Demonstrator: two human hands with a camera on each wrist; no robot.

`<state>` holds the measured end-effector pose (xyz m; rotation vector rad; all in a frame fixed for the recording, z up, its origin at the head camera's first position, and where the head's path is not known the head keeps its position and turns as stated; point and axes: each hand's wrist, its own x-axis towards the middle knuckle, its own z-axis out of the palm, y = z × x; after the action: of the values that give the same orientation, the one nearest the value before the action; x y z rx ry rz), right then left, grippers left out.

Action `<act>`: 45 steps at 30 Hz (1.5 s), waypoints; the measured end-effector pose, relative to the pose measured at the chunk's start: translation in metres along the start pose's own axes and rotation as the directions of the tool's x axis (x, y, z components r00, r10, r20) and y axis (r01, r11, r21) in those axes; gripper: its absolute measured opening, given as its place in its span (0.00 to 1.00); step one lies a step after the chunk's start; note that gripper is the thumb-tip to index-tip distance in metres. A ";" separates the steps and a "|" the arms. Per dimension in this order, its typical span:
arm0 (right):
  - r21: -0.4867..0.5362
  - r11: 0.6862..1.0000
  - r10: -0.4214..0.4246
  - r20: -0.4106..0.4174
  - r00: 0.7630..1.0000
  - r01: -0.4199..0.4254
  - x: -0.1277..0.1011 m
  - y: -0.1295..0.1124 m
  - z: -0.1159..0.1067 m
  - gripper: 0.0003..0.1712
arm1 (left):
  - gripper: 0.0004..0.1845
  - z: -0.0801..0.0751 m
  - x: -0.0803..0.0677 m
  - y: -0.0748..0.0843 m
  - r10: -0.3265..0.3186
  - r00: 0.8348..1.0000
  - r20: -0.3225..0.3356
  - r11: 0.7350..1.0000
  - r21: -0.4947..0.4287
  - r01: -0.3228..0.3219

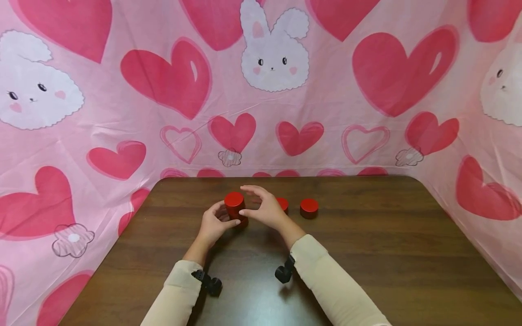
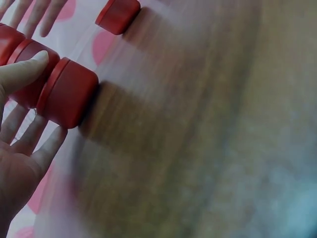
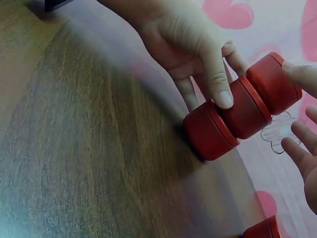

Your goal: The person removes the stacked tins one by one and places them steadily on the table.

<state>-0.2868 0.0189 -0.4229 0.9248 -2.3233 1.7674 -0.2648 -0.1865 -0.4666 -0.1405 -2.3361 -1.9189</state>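
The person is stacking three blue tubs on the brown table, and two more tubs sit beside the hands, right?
Almost. The tubs are red, not blue; the head view shows it, and both wrist views too. The stack of three stands on the brown table, the left hand holding it and the right hand at its top. Two more tubs sit to the right, one partly hidden.

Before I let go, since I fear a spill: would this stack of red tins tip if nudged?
Probably yes. The stack of red tins stands three high on a narrow round base, so a sideways nudge could topple it. The left hand steadies its middle with the thumb; the right hand is at the top tin. Fallen tins would likely roll on the smooth wooden table.
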 end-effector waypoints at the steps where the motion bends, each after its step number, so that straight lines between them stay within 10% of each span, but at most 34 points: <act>1: -0.003 1.000 0.008 0.000 1.000 -0.008 0.001 0.000 0.000 0.36 | 0.37 0.000 0.000 0.000 -0.001 1.000 0.002 1.000 -0.013 0.001; 19: 0.160 0.979 0.124 0.015 0.992 -0.125 0.003 0.004 0.017 0.33 | 0.36 -0.003 -0.003 -0.006 0.024 0.999 0.047 1.000 0.014 -0.025; 45: 0.041 0.986 0.161 -0.037 0.986 -0.159 0.001 -0.002 0.018 0.28 | 0.35 -0.004 -0.002 -0.006 -0.004 0.998 0.060 0.998 0.065 0.001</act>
<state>-0.2814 0.0025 -0.4269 0.7185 -2.4087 1.8756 -0.2634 -0.1913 -0.4720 -0.1921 -2.4349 -1.8626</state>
